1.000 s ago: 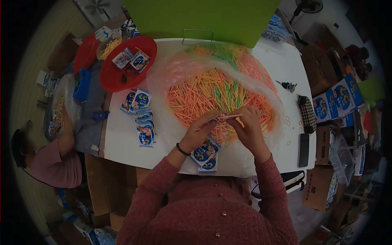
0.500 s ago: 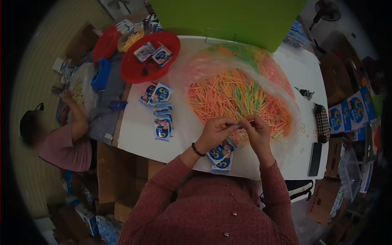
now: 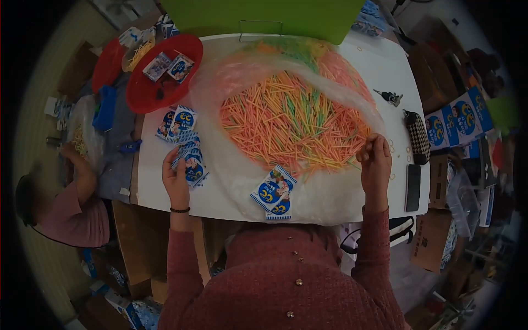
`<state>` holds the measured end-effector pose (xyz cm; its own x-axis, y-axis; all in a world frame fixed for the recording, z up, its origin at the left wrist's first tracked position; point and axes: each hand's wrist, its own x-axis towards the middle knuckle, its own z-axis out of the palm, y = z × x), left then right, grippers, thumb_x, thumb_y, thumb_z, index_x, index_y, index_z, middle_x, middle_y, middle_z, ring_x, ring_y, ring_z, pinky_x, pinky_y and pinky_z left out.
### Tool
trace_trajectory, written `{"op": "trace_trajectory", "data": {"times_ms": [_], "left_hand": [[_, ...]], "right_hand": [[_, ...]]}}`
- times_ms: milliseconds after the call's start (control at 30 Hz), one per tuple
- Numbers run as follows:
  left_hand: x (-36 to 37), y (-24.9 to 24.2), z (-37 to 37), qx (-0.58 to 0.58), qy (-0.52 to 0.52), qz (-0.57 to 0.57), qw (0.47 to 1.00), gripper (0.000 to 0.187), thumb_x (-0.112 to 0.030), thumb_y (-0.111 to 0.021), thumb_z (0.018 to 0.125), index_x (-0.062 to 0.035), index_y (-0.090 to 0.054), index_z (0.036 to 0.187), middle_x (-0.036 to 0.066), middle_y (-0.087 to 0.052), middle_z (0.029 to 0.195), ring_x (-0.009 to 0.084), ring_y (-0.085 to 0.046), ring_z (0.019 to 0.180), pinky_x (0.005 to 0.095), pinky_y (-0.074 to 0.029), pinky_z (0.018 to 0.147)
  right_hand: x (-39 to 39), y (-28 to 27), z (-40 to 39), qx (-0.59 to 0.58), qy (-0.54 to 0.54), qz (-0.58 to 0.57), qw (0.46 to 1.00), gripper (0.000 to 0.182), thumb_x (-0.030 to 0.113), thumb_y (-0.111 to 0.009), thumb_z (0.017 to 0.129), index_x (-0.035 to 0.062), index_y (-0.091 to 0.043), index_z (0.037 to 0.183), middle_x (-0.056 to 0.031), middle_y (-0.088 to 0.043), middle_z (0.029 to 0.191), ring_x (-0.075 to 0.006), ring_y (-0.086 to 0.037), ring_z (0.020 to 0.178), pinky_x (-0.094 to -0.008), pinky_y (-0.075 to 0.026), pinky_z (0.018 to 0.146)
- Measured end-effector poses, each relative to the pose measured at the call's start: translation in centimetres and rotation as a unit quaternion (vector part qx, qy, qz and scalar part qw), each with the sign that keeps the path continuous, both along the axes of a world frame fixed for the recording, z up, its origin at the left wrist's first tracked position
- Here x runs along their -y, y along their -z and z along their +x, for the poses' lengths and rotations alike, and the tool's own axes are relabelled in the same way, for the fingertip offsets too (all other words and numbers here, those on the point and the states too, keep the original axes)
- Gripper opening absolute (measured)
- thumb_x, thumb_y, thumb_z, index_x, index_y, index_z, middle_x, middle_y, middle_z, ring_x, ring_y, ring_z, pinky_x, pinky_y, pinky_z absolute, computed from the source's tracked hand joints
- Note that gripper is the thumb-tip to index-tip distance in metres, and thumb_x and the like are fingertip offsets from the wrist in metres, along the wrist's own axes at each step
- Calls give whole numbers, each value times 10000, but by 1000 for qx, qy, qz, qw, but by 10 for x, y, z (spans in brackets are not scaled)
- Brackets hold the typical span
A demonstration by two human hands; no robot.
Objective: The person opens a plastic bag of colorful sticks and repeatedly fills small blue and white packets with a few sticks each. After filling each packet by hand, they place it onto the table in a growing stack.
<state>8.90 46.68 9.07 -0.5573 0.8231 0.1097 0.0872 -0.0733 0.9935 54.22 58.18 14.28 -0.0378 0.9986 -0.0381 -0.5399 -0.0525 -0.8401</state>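
Observation:
My left hand [image 3: 176, 179] is at the left edge of a stack of blue-and-white snack packets [image 3: 193, 166], its thumb and fingers closed on a packet edge. My right hand [image 3: 377, 165] is raised over the right rim of a large clear plastic bag [image 3: 209, 118], fingers curled together; anything inside them is hidden. Thin pink, yellow, orange and green sticks [image 3: 297, 126] fill the open bag. Two overlapping packets [image 3: 272, 190] lie at the front of the bag, between my hands.
A red basin [image 3: 137, 93] with packets stands at the back left, before a green panel [image 3: 258, 16]. Keys [image 3: 389, 97], a checked pouch [image 3: 416, 137] and a phone [image 3: 413, 187] lie at right. Another person [image 3: 71, 212] works at the left.
My hands were together over the front of the bag, fingers pinched; they have parted, left to the packet stack and right to the bag's right side. The view has shifted.

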Motion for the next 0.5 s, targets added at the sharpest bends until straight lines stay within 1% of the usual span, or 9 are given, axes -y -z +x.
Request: {"op": "trace_trajectory", "data": {"times_ms": [100, 167, 200, 233, 267, 300, 333, 400, 500], "left_hand": [[-16, 10, -1, -172, -74, -17, 982, 359, -109, -632, 911, -21, -534, 1245, 101, -569, 1209, 196, -532, 1112, 336, -420, 970], [-20, 9, 6, -278, -111, -7, 954, 396, -124, -665, 885, -25, -533, 1245, 103, -566, 1194, 224, -513, 1126, 374, -386, 1000], [-19, -5, 15, -414, -138, 4, 900, 397, -132, -691, 855, -36, -547, 1212, 100, -569, 1162, 251, -505, 1112, 404, -357, 1001], [-19, -16, 24, -541, -161, 16, 826, 399, -140, -717, 824, -47, -561, 1179, 97, -572, 1130, 279, -497, 1098, 433, -329, 1001], [-17, -21, 35, -531, -80, 7, 844, 385, -188, -741, 795, -63, -574, 1119, 90, -570, 1096, 278, -494, 1074, 432, -325, 963], [-16, -25, 51, -518, 0, -3, 855, 376, -236, -765, 766, -79, -587, 1058, 83, -568, 1062, 278, -490, 1051, 430, -322, 926], [-16, -33, 74, -503, 73, -21, 861, 385, -290, -781, 735, -90, -589, 1002, 75, -566, 1033, 273, -488, 1035, 420, -318, 897], [-18, -39, 117, -473, 183, -58, 860, 415, -374, -801, 686, -110, -596, 930, 53, -559, 982, 260, -484, 997, 407, -309, 858], [-19, -29, 137, -451, 257, -118, 847, 424, -395, -804, 672, -122, -615, 935, 28, -561, 943, 242, -491, 954, 402, -302, 855]], "right_hand": [[7, 1, 5, 138, 1, -3, 990, 207, 212, -445, 1037, 48, -563, 992, 7, -508, 817, -142, -525, 724, -305, -476, 722], [14, -3, -2, 495, 0, 111, 862, 126, 106, -579, 944, 17, -575, 1033, -38, -543, 881, -182, -546, 763, -316, -478, 741], [16, -6, -6, 497, 3, 109, 861, 126, 106, -579, 944, 17, -575, 1033, -38, -543, 881, -182, -546, 763, -316, -478, 741], [18, -10, -10, 573, -44, 171, 801, 213, 77, -634, 870, 2, -569, 1058, -83, -553, 921, -225, -563, 839, -331, -479, 763], [20, -12, -16, 639, -94, 229, 728, 319, 48, -689, 796, -12, -563, 1082, -128, -564, 961, -268, -581, 915, -346, -479, 785], [21, -5, -23, 648, -92, 240, 717, 379, 44, -709, 704, -13, -566, 1051, -173, -556, 983, -334, -552, 986, -389, -458, 844], [21, -1, -31, 647, -96, 243, 716, 379, 44, -709, 704, -13, -566, 1051, -173, -556, 983, -334, -552, 986, -389, -458, 844], [16, 8, -47, 738, -77, 301, 599, 287, 59, -664, 699, 0, -559, 959, -149, -541, 916, -310, -537, 927, -387, -437, 830], [4, 28, -59, 788, -24, 325, 522, 180, 96, -614, 703, 33, -539, 853, -125, -521, 867, -291, -515, 879, -389, -413, 799]]}}
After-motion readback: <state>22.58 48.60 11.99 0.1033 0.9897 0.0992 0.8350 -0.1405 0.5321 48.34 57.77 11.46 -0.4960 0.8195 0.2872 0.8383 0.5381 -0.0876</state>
